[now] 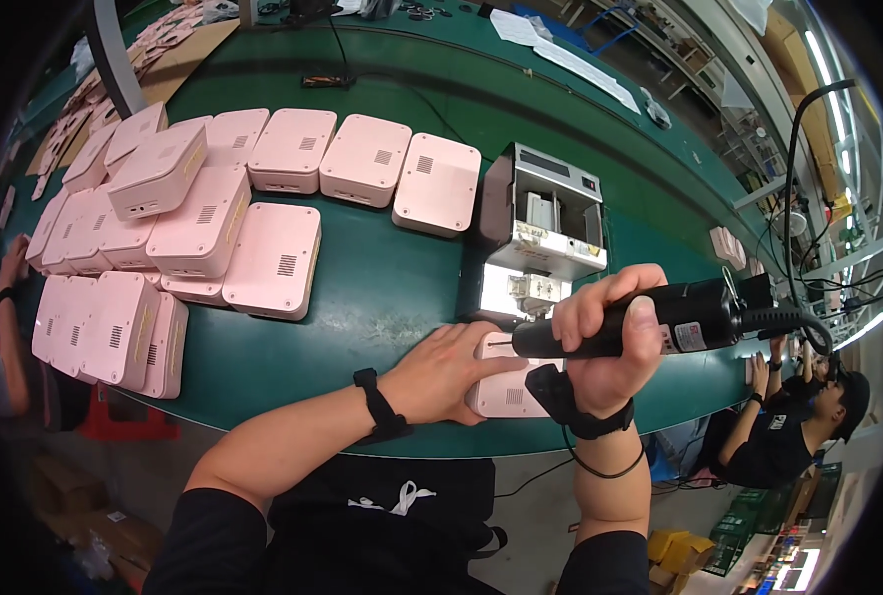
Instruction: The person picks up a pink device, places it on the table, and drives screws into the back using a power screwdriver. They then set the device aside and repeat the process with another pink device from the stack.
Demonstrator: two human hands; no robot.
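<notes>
A pale pink plastic box (506, 399) with rounded corners and a vent grille lies at the table's front edge. My left hand (441, 369) grips it from the left, thumb across its top. Wrapped in my right hand (615, 347) is a black electric screwdriver (694, 319), held nearly level, its thin bit reaching left over the box's far left corner. I cannot tell whether the bit sits in a screw. Just beyond the box stands a grey metal screw feeder (557, 243) with an open top and a lit front.
Similar pink boxes (278, 260) stand stacked at left, with a row (367, 159) behind. The green table (382, 288) has a raised ledge at the back. From the screwdriver a cable (793, 198) runs up at right. Co-workers (778, 436) sit at right; another person's arm (10, 317) shows far left.
</notes>
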